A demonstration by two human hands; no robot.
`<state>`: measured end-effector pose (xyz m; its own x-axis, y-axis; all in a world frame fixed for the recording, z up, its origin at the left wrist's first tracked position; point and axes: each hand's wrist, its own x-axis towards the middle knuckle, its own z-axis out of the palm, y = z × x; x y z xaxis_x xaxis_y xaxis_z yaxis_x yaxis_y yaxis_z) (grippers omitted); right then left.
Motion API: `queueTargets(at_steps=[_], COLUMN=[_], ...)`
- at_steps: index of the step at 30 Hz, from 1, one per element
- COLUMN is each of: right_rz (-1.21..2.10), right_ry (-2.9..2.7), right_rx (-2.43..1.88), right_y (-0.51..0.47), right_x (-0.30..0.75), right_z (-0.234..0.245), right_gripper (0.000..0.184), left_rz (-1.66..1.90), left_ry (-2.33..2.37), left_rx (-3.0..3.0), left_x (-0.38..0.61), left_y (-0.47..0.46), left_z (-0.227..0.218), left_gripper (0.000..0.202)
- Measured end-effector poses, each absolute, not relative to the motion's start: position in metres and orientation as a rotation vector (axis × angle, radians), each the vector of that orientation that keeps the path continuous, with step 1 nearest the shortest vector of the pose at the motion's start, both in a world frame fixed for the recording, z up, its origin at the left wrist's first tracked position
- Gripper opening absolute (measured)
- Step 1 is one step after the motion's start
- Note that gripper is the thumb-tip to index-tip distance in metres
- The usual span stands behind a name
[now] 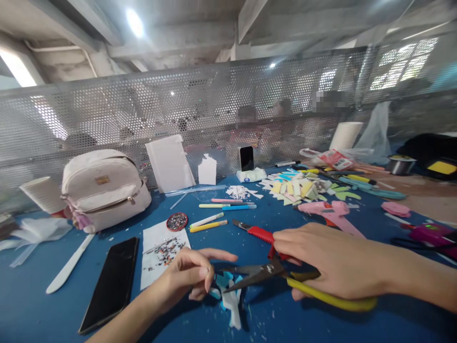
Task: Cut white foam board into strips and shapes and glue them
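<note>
My right hand (324, 257) is closed around the yellow-handled scissors (269, 271), whose dark blades stand apart and point left. My left hand (189, 271) is just beyond the blade tips, its thumb pressed against a finger and its index finger stretched to the right. Whatever the pinch may hold is too small to make out. Blue and white scraps (232, 300) lie below the blades on the blue table (200, 324). A red utility knife (260, 232) lies against the fingertips of my right hand, its far end pointing up and left.
Left are a black phone (110, 286), a white plastic knife (69, 267) and a white backpack (103, 190). Glitter-like bits lie on paper (153, 257) near several markers (209, 226). A pink glue gun (332, 212) and cut pieces (293, 188) lie right; perforated metal (200, 105) stands behind.
</note>
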<state>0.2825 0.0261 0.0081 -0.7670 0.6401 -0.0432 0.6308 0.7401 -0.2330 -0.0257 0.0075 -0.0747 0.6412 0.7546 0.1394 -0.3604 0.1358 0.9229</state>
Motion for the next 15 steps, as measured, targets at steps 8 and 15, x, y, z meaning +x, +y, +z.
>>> queueTargets(at_steps=[8, 15], right_rz=[0.525, 0.658], right_ry=[-2.956, -2.989], right_rx=[-1.166, -1.195], right_y=[0.0238, 0.0250], right_x=[0.2797, 0.2824], right_z=[0.0137, 0.0173], right_gripper=[0.041, 0.037], left_rz=[0.749, 0.764], left_ry=[0.468, 0.500], left_rx=[1.310, 1.347], left_x=[-0.0252, -0.0280], left_y=[0.0057, 0.0061], left_z=[-0.0700, -0.0692], left_gripper=[0.034, 0.036])
